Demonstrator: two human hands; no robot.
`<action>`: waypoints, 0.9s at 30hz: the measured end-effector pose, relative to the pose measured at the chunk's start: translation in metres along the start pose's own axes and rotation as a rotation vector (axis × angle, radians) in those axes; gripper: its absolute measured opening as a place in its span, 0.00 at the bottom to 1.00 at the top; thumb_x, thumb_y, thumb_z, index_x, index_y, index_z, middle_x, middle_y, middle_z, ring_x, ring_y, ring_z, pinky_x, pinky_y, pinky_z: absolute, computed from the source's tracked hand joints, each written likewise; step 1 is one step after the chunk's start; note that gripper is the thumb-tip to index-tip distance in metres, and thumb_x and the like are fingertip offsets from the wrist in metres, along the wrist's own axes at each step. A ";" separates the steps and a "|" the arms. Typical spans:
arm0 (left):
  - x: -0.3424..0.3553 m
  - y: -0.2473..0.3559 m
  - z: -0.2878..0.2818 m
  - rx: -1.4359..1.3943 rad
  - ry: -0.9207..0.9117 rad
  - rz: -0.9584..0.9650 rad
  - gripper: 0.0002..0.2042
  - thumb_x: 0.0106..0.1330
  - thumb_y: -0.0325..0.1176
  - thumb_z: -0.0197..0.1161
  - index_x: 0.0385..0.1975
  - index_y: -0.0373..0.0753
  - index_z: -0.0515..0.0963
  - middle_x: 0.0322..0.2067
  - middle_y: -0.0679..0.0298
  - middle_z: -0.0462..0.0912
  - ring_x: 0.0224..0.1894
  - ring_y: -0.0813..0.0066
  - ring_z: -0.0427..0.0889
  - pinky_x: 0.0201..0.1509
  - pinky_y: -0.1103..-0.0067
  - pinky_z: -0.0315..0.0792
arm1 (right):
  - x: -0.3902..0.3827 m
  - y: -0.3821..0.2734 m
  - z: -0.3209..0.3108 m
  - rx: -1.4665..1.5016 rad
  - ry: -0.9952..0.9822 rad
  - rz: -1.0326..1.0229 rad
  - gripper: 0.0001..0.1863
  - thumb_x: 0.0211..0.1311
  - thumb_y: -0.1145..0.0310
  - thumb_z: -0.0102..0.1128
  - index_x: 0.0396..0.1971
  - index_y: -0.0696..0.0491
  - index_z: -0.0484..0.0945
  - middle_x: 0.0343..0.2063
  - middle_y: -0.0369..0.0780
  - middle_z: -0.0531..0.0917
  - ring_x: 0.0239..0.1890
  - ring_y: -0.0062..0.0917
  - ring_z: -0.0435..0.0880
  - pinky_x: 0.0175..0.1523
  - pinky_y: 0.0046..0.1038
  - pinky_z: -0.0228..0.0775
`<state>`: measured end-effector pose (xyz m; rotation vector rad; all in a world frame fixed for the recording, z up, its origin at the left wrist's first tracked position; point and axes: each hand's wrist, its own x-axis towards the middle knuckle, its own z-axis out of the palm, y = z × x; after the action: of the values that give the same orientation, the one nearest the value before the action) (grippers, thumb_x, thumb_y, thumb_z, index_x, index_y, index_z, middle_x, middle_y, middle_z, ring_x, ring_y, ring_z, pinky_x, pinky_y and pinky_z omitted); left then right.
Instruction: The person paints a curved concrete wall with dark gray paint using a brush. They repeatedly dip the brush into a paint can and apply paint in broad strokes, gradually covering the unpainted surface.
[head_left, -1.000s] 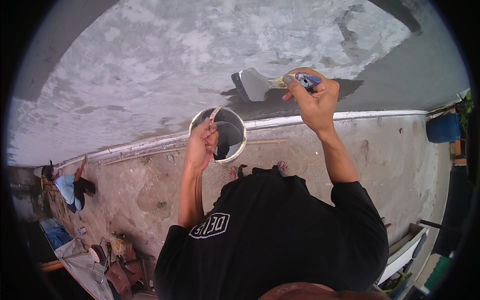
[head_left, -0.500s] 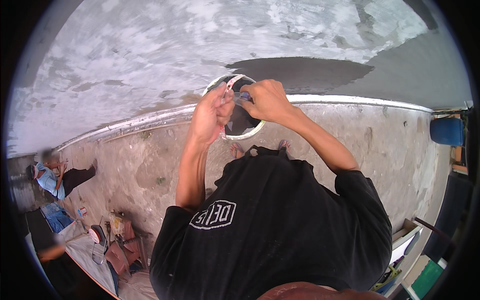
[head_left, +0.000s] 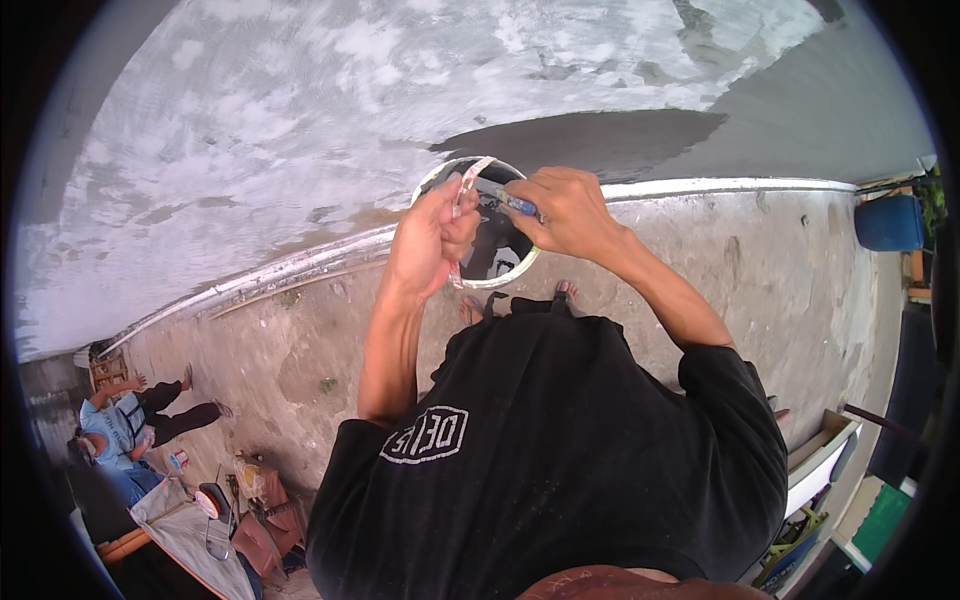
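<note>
My left hand (head_left: 432,238) is closed round the whitish, red-stained band-like handle (head_left: 474,176) of a round bucket and holds it up near the wall. Dark grey, wet-looking stuff (head_left: 492,232) lies inside the bucket's pale rim (head_left: 520,270). Over the right side of the opening, my right hand (head_left: 572,212) grips a tool by its blue handle (head_left: 518,204). A flat greyish part of the tool points toward my left hand, like a scraper's blade. The tool's far end is partly hidden behind the bucket handle, so its exact kind is unclear.
Ahead stands a grey, patchily coated wall (head_left: 300,120) with a darker patch (head_left: 600,138). A person (head_left: 125,425) sits at the left on the concrete floor (head_left: 330,350). Behind them is a motorbike with a brown seat (head_left: 270,540). At the right are a blue container (head_left: 888,223) and a white-sided box (head_left: 822,465).
My right hand has shifted slightly right, and more of the tool's blue handle and flat part shows. The bucket stays held. The person at the left has changed posture, legs now apart.
</note>
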<state>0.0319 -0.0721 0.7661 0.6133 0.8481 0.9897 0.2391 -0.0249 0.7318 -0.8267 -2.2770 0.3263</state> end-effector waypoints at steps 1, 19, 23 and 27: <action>0.001 0.000 0.000 -0.002 -0.013 -0.004 0.16 0.74 0.46 0.47 0.29 0.41 0.68 0.14 0.80 0.52 0.16 0.89 0.45 0.19 0.84 0.38 | -0.002 0.002 0.001 -0.016 0.057 -0.045 0.10 0.51 0.65 0.67 0.32 0.53 0.83 0.19 0.39 0.80 0.23 0.35 0.79 0.29 0.34 0.69; 0.020 0.007 0.004 0.069 0.005 -0.014 0.16 0.75 0.46 0.44 0.30 0.41 0.65 0.14 0.78 0.54 0.14 0.88 0.46 0.18 0.84 0.41 | -0.009 -0.001 -0.009 0.779 -0.110 0.641 0.10 0.55 0.72 0.65 0.35 0.61 0.85 0.23 0.41 0.86 0.24 0.18 0.83 0.29 0.23 0.72; 0.017 0.006 0.006 0.080 0.012 -0.016 0.16 0.75 0.47 0.44 0.29 0.41 0.65 0.14 0.79 0.53 0.14 0.88 0.45 0.18 0.84 0.41 | -0.011 0.001 -0.015 0.400 0.043 0.326 0.09 0.53 0.73 0.67 0.34 0.59 0.85 0.25 0.42 0.86 0.24 0.24 0.84 0.29 0.24 0.73; 0.013 0.003 0.007 0.040 -0.009 -0.029 0.17 0.75 0.47 0.44 0.29 0.42 0.65 0.14 0.79 0.53 0.14 0.88 0.45 0.18 0.84 0.41 | -0.016 0.008 -0.009 0.087 0.196 -0.002 0.10 0.49 0.70 0.69 0.32 0.56 0.83 0.23 0.40 0.84 0.21 0.32 0.81 0.27 0.31 0.72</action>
<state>0.0403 -0.0596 0.7674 0.6373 0.8686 0.9454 0.2582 -0.0287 0.7269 -0.7770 -2.0667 0.3264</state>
